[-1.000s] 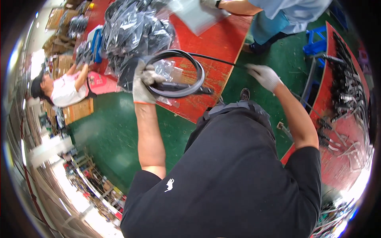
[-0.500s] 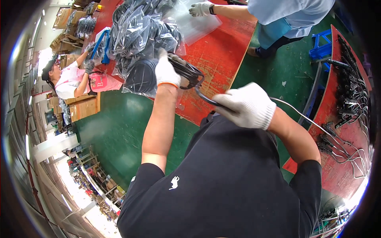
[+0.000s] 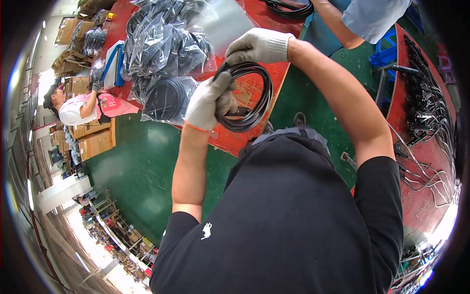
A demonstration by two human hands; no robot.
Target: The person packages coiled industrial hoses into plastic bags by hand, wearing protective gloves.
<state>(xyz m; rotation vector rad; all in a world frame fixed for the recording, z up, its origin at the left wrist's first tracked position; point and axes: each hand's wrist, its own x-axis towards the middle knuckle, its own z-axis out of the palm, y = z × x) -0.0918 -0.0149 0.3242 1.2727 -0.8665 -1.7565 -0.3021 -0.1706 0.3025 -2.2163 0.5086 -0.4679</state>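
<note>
A: Status?
B: Both hands closed on black cable coil [image 3: 247, 95], held above the red counter [image 3: 254, 85]: left hand [image 3: 210, 100] grips the side, right hand [image 3: 257, 45] the top.
A: Handling?
B: Light, springy, probably uncoils; grip across all loops.

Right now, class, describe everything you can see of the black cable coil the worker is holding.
The black cable coil is a smooth, rubbery-looking cord wound into several round loops. It is held up above the red table, tilted toward the camera. The gloved left hand grips its left side; the gloved right hand holds its top. Its ends cannot be made out.
</note>
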